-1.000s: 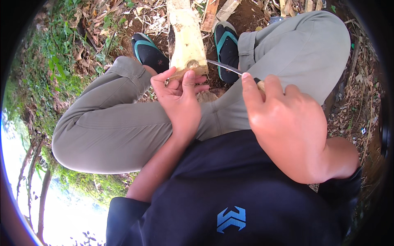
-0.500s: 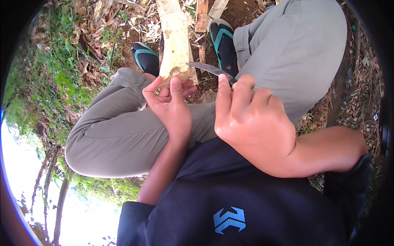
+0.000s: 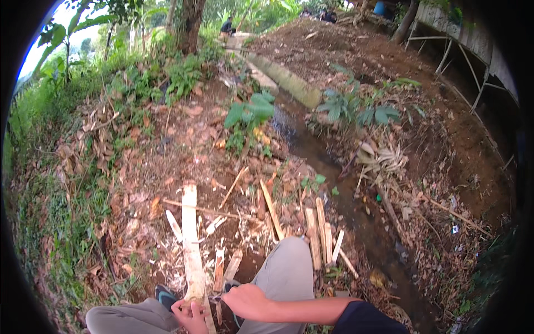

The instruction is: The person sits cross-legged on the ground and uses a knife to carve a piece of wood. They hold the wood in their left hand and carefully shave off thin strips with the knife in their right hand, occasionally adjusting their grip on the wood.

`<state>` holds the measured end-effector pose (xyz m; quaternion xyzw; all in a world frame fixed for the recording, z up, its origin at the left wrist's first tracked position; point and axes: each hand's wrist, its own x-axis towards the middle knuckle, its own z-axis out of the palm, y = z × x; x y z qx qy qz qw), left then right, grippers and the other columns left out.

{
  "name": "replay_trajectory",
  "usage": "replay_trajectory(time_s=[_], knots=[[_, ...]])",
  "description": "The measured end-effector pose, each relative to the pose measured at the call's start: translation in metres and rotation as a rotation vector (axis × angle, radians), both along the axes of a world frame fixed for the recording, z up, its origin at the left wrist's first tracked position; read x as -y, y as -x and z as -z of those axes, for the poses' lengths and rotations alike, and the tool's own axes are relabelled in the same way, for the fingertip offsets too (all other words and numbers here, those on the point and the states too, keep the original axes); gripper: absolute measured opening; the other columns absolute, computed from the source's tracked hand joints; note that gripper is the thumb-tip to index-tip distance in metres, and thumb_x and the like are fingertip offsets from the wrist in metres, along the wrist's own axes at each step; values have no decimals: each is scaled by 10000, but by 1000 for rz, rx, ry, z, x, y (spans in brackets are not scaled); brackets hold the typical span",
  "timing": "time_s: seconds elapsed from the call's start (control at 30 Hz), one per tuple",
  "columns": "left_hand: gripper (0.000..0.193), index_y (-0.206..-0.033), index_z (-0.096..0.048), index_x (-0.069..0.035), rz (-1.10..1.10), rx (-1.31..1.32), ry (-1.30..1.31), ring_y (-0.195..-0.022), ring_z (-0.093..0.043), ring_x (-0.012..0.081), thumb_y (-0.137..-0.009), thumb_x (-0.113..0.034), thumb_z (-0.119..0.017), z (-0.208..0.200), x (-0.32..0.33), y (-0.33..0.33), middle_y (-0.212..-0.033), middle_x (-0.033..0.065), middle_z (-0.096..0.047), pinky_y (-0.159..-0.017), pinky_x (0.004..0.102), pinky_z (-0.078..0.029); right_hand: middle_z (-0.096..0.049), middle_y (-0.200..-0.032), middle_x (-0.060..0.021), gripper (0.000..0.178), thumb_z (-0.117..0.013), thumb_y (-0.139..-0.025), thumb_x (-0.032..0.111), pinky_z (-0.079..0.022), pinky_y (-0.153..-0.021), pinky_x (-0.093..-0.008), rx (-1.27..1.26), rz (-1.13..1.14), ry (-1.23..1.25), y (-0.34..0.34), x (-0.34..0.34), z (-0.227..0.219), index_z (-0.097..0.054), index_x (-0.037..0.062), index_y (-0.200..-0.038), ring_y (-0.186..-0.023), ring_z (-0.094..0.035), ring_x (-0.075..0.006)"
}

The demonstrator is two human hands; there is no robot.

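LH pinches plank, RH clenched round knife.

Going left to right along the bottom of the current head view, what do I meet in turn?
Left trouser leg → left hand → right hand → dark sleeve.

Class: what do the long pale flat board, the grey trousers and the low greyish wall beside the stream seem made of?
Long pale flat board: bare matte wood, probably; yellowish, uneven surface. Grey trousers: matte cloth, softly creased; fibre unclear. Low greyish wall: perhaps concrete; rough, straight edges.
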<state>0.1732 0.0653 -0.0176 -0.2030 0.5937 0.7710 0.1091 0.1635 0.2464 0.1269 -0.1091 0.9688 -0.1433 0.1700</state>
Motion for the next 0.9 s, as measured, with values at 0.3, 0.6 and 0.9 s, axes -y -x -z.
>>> replay_trajectory(time_s=[0.3,0.6,0.9], knots=[[534,-1275,-393,-83,44,-189,252,-939,-570,189,-873,-56,-743,32,14,-11,-1095,116,-560,-687,298,-523,-670,-689,-173,86,-620,-759,81,-557,-568,-455,-151,-93,-44,-20,11,21,-658,21,-709,-667,-700,-347],[476,-1233,-388,-86,30,-178,240,-771,-567,155,-875,4,-688,68,22,-18,-1014,97,-559,-622,274,-508,-653,-702,-150,84,-604,-807,91,-537,-554,-447,-166,-116,-62,-35,19,33,-641,36,-859,-668,-691,-326],[496,-1136,-329,-138,-15,15,171,-521,-575,145,-858,-119,-739,62,26,-13,-884,93,-593,-370,252,-426,-659,-693,-163,73,-619,-795,88,-539,-550,-444,-158,-102,-64,-39,30,31,-635,17,-808,-669,-699,-324]])
